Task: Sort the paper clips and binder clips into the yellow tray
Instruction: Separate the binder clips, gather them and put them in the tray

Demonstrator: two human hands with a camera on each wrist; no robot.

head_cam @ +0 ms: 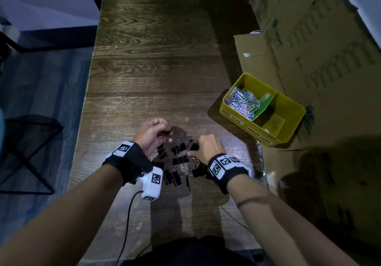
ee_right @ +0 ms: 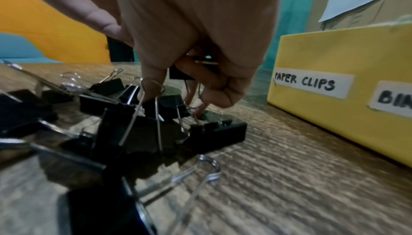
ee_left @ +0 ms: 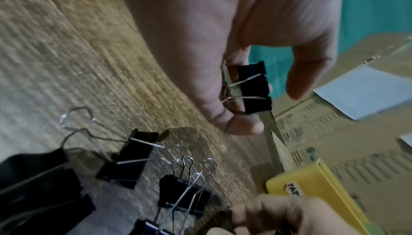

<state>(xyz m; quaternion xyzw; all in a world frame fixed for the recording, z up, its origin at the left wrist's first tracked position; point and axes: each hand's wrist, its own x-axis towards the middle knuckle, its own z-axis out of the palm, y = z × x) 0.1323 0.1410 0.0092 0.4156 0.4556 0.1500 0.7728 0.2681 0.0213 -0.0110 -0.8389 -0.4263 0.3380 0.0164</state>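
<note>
A pile of black binder clips [head_cam: 177, 162] lies on the wooden table [head_cam: 156, 69] between my hands. My left hand [head_cam: 165, 134] is lifted just above the pile's far left and pinches one binder clip [ee_left: 254, 89] between thumb and fingers. My right hand [head_cam: 193, 149] is down on the pile's right side, fingers curled round a binder clip [ee_right: 181, 75] and touching the wire handles of others [ee_right: 156, 129]. The yellow tray [head_cam: 292, 121] stands to the right; coloured paper clips [head_cam: 243, 102] fill its left compartment, behind the "PAPER CLIPS" label [ee_right: 312, 83].
Cardboard boxes [head_cam: 309, 38] line the table's right side behind the tray. A green divider [head_cam: 266, 105] splits the tray. A black cable [head_cam: 127, 220] runs from my left wrist camera towards me. The table's left edge drops off to the floor and a black metal frame [head_cam: 31, 156].
</note>
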